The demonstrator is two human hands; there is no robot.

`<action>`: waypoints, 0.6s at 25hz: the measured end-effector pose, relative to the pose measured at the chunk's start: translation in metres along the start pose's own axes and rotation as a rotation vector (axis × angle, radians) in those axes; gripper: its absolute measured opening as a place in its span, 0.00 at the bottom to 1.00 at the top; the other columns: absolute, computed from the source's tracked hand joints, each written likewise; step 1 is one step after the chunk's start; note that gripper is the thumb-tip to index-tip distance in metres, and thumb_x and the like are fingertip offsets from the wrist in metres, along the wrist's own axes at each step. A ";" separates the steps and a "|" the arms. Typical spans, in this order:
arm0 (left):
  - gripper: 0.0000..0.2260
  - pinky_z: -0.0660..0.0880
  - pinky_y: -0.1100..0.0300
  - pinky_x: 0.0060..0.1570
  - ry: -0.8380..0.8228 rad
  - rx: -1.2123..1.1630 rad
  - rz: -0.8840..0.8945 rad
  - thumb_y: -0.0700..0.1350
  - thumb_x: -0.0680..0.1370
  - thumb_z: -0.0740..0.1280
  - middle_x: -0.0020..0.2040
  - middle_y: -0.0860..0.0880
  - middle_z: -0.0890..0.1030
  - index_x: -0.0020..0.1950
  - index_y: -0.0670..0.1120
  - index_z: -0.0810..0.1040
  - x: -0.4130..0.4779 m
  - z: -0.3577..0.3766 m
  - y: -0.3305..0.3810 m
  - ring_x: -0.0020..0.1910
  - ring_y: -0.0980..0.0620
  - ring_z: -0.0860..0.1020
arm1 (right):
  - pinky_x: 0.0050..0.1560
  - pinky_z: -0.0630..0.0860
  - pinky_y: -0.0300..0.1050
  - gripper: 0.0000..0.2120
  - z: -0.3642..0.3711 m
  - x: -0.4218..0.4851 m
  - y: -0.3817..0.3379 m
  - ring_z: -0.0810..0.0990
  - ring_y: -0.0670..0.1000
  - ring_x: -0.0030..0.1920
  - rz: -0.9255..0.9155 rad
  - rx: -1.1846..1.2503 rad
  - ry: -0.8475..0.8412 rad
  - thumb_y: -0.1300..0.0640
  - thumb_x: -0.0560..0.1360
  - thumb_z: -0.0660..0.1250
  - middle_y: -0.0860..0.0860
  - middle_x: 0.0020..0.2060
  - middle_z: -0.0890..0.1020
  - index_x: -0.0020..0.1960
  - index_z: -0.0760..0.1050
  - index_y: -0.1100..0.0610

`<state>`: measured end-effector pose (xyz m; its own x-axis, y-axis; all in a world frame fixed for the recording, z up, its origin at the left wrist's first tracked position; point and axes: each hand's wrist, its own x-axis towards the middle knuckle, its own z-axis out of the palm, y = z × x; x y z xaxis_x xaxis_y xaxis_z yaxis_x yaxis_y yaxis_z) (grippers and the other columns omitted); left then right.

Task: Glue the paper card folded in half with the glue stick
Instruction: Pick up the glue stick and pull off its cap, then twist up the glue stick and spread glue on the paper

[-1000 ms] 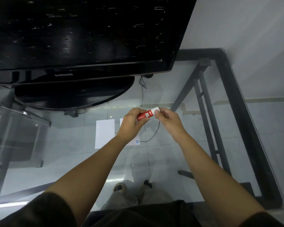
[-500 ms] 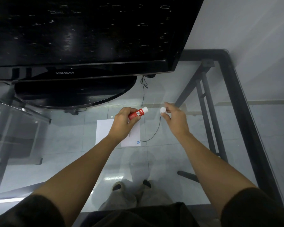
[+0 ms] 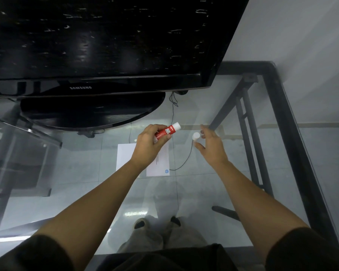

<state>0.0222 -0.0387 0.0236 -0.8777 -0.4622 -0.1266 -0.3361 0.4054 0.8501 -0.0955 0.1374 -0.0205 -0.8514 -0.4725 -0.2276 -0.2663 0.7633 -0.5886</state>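
Two hands up: left hand (image 3: 148, 142) wraps the uncapped red-labelled white glue stick (image 3: 167, 130), right hand (image 3: 210, 144) fingers spread loosely beside its round white cap (image 3: 196, 136); white paper card (image 3: 125, 156) lies flat below.

Single head cam, wide-angle, fwd and steeply down at glass table (image 3: 233, 192), close.

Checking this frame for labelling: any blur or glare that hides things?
Head view: dim overall; right hand slightly motion-blurred near the white cap; glue stick sharp; glass table shows pale glare; wide-angle lens bends the television edges.
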 end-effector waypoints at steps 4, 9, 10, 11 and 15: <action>0.09 0.71 0.72 0.35 0.096 -0.185 -0.037 0.51 0.74 0.68 0.44 0.55 0.77 0.50 0.51 0.71 -0.009 -0.006 0.011 0.41 0.60 0.76 | 0.56 0.73 0.38 0.25 -0.009 -0.027 -0.028 0.73 0.46 0.55 -0.006 0.209 0.287 0.55 0.73 0.68 0.54 0.59 0.72 0.67 0.66 0.56; 0.08 0.68 0.69 0.34 0.194 -0.248 0.030 0.52 0.80 0.56 0.39 0.51 0.73 0.42 0.54 0.65 -0.018 0.001 0.036 0.35 0.60 0.72 | 0.46 0.69 0.29 0.14 -0.014 -0.053 -0.089 0.79 0.44 0.45 0.082 0.740 -0.034 0.40 0.72 0.64 0.49 0.46 0.82 0.53 0.79 0.45; 0.08 0.68 0.67 0.36 0.194 -0.249 0.070 0.53 0.80 0.53 0.41 0.46 0.72 0.41 0.55 0.64 -0.021 0.004 0.041 0.37 0.55 0.71 | 0.45 0.69 0.30 0.15 -0.015 -0.055 -0.097 0.78 0.49 0.43 0.091 0.805 -0.029 0.37 0.71 0.63 0.54 0.43 0.82 0.49 0.80 0.45; 0.08 0.69 0.65 0.38 0.186 -0.245 0.105 0.53 0.80 0.52 0.43 0.42 0.71 0.41 0.56 0.63 -0.025 0.007 0.044 0.38 0.51 0.71 | 0.45 0.70 0.32 0.17 -0.018 -0.056 -0.103 0.78 0.54 0.45 0.110 0.864 -0.010 0.35 0.69 0.62 0.59 0.44 0.81 0.46 0.81 0.46; 0.08 0.73 0.61 0.42 0.036 -0.526 -0.029 0.52 0.81 0.51 0.44 0.46 0.75 0.48 0.54 0.68 -0.035 0.006 0.048 0.39 0.52 0.75 | 0.60 0.72 0.44 0.14 -0.029 -0.057 -0.104 0.79 0.52 0.55 0.127 1.013 -0.018 0.41 0.70 0.65 0.55 0.49 0.83 0.48 0.81 0.49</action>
<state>0.0343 0.0016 0.0654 -0.8552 -0.4978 -0.1440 -0.1348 -0.0547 0.9894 -0.0325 0.0971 0.0760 -0.8374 -0.4271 -0.3412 0.3403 0.0812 -0.9368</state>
